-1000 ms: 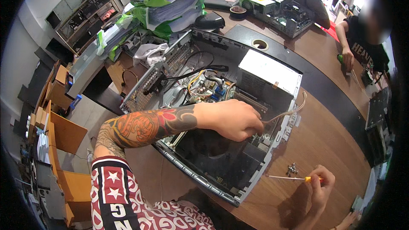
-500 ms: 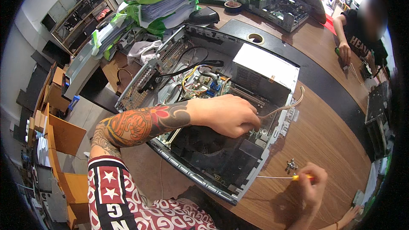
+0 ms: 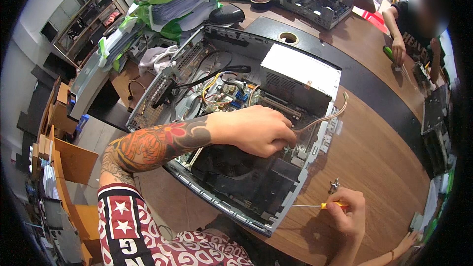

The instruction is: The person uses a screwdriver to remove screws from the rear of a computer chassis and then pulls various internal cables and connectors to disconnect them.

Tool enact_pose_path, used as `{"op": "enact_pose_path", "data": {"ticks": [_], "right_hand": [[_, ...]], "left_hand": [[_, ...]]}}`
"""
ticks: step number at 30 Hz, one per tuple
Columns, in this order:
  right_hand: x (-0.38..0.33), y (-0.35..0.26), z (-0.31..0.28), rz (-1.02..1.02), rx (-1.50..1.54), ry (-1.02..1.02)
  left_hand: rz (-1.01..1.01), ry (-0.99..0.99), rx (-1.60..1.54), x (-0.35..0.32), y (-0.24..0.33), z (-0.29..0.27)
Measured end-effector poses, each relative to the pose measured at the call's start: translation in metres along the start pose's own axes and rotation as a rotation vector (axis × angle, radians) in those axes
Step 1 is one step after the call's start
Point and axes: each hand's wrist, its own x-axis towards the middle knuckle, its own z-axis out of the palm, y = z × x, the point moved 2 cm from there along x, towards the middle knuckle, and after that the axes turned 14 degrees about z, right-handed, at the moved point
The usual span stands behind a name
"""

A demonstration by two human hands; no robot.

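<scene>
My left hand, on a tattooed forearm, reaches palm down into an opened computer case. Its fingers curl over the board beside a black fan housing; the fingertips are hidden. A pale twisted cable loops over the case edge and ends by these fingers, whether held I cannot tell. At the lower right, my right hand grips a screwdriver by its yellow handle. The shaft points left at the case's side, and its tip is hidden. Small screws lie on the table just beyond that hand.
A silver power supply sits in the case. Papers in green wrappers are stacked at the back left. Another opened computer stands at the far side. Across the table, a person holds a green-handled tool. Someone else's hand rests at the lower right.
The whole view has shifted slightly. My right hand has moved a little left with the screwdriver, toward the case, and now covers part of the screws. My left hand stays in place, fingers curled.
</scene>
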Motion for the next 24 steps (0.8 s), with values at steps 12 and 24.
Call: {"op": "enact_pose_path", "data": {"ticks": [12, 24], "right_hand": [[-0.001, -0.004, -0.007, -0.068, 0.055, 0.1], [0.001, 0.001, -0.014, -0.055, 0.111, 0.233]], "left_hand": [[-0.013, -0.023, -0.01, 0.001, 0.001, -0.002], [-0.016, -0.034, -0.003, 0.0, 0.001, -0.001]]}}
